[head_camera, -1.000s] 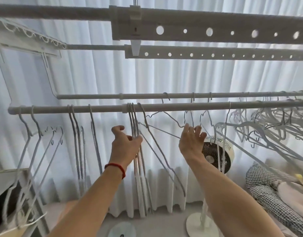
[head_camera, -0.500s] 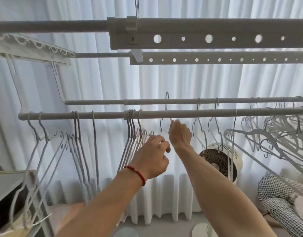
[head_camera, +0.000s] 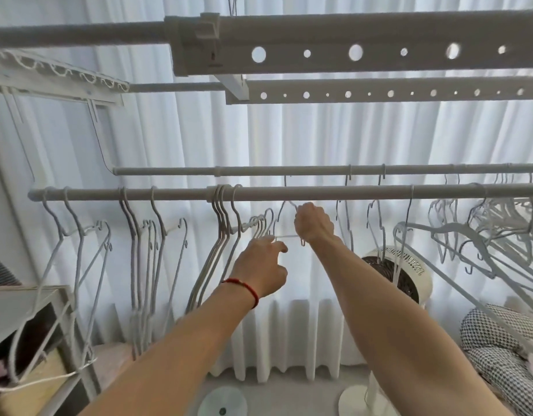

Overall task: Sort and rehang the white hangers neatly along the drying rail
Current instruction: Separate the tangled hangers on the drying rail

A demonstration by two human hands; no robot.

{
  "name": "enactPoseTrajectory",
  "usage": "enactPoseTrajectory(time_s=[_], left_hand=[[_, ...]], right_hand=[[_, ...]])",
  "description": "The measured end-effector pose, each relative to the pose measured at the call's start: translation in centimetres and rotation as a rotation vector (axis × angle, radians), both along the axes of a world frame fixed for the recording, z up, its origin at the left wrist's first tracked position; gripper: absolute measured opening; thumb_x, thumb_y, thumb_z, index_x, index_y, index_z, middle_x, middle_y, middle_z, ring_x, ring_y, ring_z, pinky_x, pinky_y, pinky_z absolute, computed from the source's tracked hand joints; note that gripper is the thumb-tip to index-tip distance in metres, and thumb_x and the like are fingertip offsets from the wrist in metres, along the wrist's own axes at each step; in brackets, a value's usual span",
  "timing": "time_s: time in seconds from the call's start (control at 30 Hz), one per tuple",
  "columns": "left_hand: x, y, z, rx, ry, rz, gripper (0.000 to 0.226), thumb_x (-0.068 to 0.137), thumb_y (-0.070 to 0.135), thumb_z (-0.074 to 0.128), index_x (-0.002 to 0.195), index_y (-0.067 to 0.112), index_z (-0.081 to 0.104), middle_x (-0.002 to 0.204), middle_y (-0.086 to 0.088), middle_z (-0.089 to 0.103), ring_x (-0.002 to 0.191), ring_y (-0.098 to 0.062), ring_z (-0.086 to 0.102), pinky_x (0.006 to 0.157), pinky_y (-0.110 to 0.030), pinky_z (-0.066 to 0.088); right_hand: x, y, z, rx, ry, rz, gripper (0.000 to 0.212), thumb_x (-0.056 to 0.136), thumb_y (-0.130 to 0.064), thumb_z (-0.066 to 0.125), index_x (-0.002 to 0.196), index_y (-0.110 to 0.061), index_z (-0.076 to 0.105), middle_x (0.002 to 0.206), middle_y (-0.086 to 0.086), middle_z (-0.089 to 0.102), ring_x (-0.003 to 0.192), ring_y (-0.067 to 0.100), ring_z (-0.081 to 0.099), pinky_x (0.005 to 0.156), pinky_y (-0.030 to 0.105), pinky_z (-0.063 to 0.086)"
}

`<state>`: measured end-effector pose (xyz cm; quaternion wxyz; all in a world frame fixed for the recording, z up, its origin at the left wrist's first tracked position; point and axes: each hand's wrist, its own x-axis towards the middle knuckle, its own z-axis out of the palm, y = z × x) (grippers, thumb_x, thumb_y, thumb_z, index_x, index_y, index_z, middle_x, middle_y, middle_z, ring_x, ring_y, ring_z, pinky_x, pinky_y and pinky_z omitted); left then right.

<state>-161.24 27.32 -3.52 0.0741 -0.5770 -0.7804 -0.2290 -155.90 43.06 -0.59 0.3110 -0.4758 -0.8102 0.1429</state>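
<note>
The near drying rail (head_camera: 319,191) runs across the view, with a second rail (head_camera: 259,170) just behind it. White wire hangers hang in groups: several at the left end (head_camera: 76,235), several in the middle (head_camera: 221,217), and a tangled mass at the far right (head_camera: 499,232). My right hand (head_camera: 313,222) is raised just under the near rail, shut on the neck of one white hanger (head_camera: 284,210) whose hook sits at rail height. My left hand (head_camera: 263,267), with a red cord on the wrist, pinches the thin wire of the same hanger lower down.
Two perforated overhead bars (head_camera: 364,52) sit above. A white fan (head_camera: 397,274) stands behind my right arm, with round bases on the floor. A shelf unit (head_camera: 25,313) is at lower left, a checkered cushion (head_camera: 496,349) at lower right. White curtains fill the background.
My right hand has risen from the hanger bodies to the neck just under the rail. My left hand has shifted right from the middle bunch and closed on the wire.
</note>
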Motion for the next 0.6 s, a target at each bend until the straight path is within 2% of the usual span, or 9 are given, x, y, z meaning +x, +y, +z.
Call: enactPoseTrajectory(time_s=[0.07, 0.13, 0.23, 0.37, 0.43, 0.5, 0.53, 0.6], left_hand=[[-0.1, 0.1, -0.3, 0.0, -0.041, 0.004, 0.056, 0.086, 0.014, 0.057, 0.141, 0.02, 0.053, 0.149, -0.003, 0.045, 0.14, -0.022, 0.038, 0.113, -0.03, 0.031], [-0.1, 0.2, -1.0, -0.011, -0.11, 0.019, 0.06, 0.086, 0.013, 0.057, 0.146, 0.017, 0.047, 0.15, -0.004, 0.045, 0.139, -0.022, 0.039, 0.11, -0.028, 0.032], [-0.4, 0.4, -2.2, -0.068, -0.316, 0.05, 0.066, 0.09, 0.019, 0.058, 0.152, 0.014, 0.036, 0.155, -0.005, 0.04, 0.143, -0.022, 0.036, 0.112, -0.03, 0.031], [-0.9, 1.4, -3.7, -0.186, -0.59, 0.07, 0.072, 0.094, 0.04, 0.056, 0.154, 0.011, 0.028, 0.16, -0.007, 0.032, 0.146, -0.023, 0.032, 0.114, -0.033, 0.029], [-0.8, 1.1, -4.5, -0.216, -0.727, 0.092, 0.076, 0.091, 0.058, 0.051, 0.148, 0.01, 0.036, 0.153, -0.009, 0.041, 0.138, -0.025, 0.041, 0.105, -0.033, 0.033], [-0.7, -0.2, -5.7, -0.204, -0.971, 0.056, 0.082, 0.083, 0.073, 0.048, 0.137, 0.012, 0.045, 0.144, -0.01, 0.051, 0.127, -0.025, 0.051, 0.106, -0.04, 0.037], [-0.7, -1.2, -6.7, -0.168, -1.126, 0.028, 0.082, 0.082, 0.074, 0.049, 0.137, 0.013, 0.045, 0.137, -0.011, 0.056, 0.121, -0.026, 0.057, 0.106, -0.046, 0.04], [-0.7, -3.1, -9.0, -0.069, -1.332, -0.017, 0.066, 0.09, 0.057, 0.055, 0.138, 0.014, 0.041, 0.115, -0.016, 0.069, 0.1, -0.03, 0.07, 0.094, -0.05, 0.052]], right_hand=[[0.7, -0.8, -1.1, -0.056, -0.014, -0.004, 0.029, 0.1, -0.013, 0.04, 0.114, -0.008, 0.065, 0.116, 0.013, 0.067, 0.105, 0.039, 0.063, 0.079, 0.039, 0.044], [1.6, -2.1, -2.4, -0.088, -0.029, -0.031, 0.026, 0.1, -0.014, 0.042, 0.11, -0.008, 0.065, 0.116, 0.014, 0.068, 0.106, 0.038, 0.064, 0.078, 0.038, 0.044], [3.5, -4.0, -2.5, -0.018, -0.115, -0.078, 0.021, 0.099, -0.017, 0.048, 0.109, -0.009, 0.065, 0.115, 0.013, 0.068, 0.108, 0.037, 0.064, 0.074, 0.035, 0.041], [6.4, -5.8, -0.2, 0.032, -0.187, -0.063, 0.016, 0.094, -0.024, 0.053, 0.096, -0.01, 0.06, 0.091, 0.007, 0.06, 0.094, 0.033, 0.062, 0.073, 0.034, 0.042], [7.8, -6.7, 1.0, 0.03, -0.19, -0.019, 0.022, 0.087, -0.031, 0.059, 0.09, -0.012, 0.069, 0.08, 0.003, 0.066, 0.082, 0.029, 0.065, 0.072, 0.033, 0.05], [9.1, -7.3, 1.6, 0.008, -0.158, 0.042, 0.025, 0.083, -0.036, 0.065, 0.076, -0.014, 0.073, 0.068, 0.001, 0.072, 0.068, 0.023, 0.07, 0.073, 0.036, 0.059], [9.8, -7.5, 1.7, -0.006, -0.152, 0.086, 0.028, 0.082, -0.037, 0.067, 0.067, -0.015, 0.074, 0.061, -0.001, 0.072, 0.061, 0.019, 0.07, 0.071, 0.038, 0.061], [10.8, -7.7, 1.3, -0.039, -0.155, 0.144, 0.032, 0.081, -0.037, 0.072, 0.057, -0.016, 0.074, 0.055, -0.003, 0.071, 0.053, 0.016, 0.068, 0.068, 0.04, 0.063]])
